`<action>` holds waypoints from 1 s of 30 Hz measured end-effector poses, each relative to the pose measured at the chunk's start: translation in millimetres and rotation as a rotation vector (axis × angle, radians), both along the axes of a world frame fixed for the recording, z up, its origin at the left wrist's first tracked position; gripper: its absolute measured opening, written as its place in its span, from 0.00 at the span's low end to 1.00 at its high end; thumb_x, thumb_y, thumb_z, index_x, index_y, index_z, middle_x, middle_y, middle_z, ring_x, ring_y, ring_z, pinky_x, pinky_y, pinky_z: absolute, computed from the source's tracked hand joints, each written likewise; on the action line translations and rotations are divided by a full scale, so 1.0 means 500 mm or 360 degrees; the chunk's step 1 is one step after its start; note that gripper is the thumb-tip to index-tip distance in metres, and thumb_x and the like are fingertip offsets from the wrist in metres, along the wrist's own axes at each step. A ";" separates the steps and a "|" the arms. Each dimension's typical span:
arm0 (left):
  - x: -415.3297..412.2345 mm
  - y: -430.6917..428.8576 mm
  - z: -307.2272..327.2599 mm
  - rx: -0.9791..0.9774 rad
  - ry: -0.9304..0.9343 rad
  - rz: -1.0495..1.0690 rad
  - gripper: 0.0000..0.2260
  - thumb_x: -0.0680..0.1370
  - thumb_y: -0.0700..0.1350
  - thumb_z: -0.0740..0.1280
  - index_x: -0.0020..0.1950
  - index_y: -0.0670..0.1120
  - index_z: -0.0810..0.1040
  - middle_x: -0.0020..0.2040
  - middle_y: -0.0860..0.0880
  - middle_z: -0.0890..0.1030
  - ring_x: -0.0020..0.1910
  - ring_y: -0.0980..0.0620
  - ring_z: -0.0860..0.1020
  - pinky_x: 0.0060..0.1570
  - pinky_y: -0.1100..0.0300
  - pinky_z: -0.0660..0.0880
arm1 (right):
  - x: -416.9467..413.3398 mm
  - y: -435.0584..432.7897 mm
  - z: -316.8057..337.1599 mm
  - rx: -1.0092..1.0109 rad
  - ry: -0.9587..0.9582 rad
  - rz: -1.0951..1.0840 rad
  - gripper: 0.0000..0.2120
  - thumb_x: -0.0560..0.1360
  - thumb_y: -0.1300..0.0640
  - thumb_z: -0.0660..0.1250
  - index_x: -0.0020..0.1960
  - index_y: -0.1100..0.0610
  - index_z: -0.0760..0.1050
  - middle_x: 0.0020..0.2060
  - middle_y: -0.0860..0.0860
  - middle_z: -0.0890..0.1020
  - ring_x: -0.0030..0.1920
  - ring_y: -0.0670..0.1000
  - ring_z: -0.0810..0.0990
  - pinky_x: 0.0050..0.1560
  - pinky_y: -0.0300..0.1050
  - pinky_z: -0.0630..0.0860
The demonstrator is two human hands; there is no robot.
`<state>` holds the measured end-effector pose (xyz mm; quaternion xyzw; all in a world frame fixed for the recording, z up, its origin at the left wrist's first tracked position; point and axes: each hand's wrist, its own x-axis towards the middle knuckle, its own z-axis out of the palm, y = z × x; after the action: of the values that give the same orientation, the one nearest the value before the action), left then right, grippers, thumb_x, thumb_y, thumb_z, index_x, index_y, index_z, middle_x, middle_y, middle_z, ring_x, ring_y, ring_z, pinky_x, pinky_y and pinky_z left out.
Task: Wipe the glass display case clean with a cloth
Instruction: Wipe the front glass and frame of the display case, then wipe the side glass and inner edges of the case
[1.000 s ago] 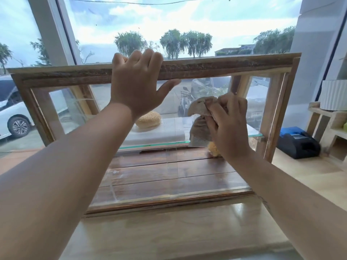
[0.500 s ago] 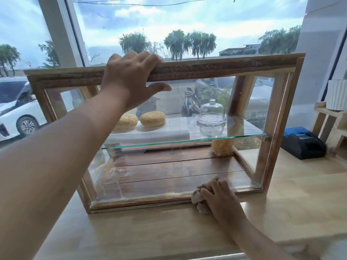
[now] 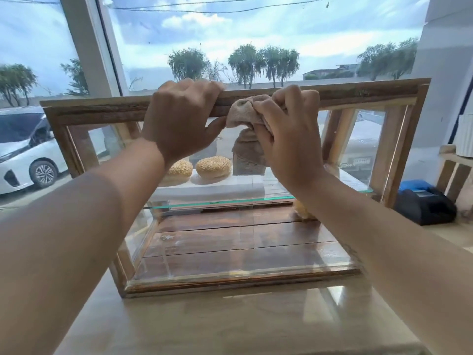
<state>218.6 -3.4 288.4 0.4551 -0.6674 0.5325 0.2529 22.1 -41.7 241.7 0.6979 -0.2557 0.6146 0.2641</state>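
A wood-framed glass display case (image 3: 363, 92) stands on a pale wooden counter in front of me. My left hand (image 3: 179, 119) grips its top front rail, fingers over the top, thumb against the glass. My right hand (image 3: 286, 131) is closed on a bunched beige cloth (image 3: 240, 111) and presses it on the top rail and upper front glass, right beside my left hand. The cloth's reflection shows in the glass below. Two sesame buns (image 3: 213, 166) lie on the glass shelf inside.
A black and blue device (image 3: 425, 201) sits on the counter right of the case. A wooden rack (image 3: 455, 172) with a white ribbed pot stands at the far right. Behind the case is a large window with a white car (image 3: 23, 149) outside.
My right hand has carried the cloth from the case's bottom front edge up to the top rail. My left hand has stayed on the top rail.
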 end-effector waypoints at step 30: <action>-0.018 0.032 -0.059 -0.0041 0.0023 0.0169 0.30 0.83 0.62 0.55 0.73 0.39 0.67 0.71 0.37 0.71 0.70 0.37 0.68 0.67 0.43 0.64 | -0.080 0.097 -0.552 0.1290 0.0650 0.0254 0.22 0.76 0.55 0.69 0.70 0.49 0.72 0.67 0.49 0.70 0.64 0.56 0.67 0.61 0.53 0.75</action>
<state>209.4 12.6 258.9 0.4905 -0.6336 0.5504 0.2347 -18.1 6.9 -34.0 0.8692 -0.3636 0.3334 -0.0331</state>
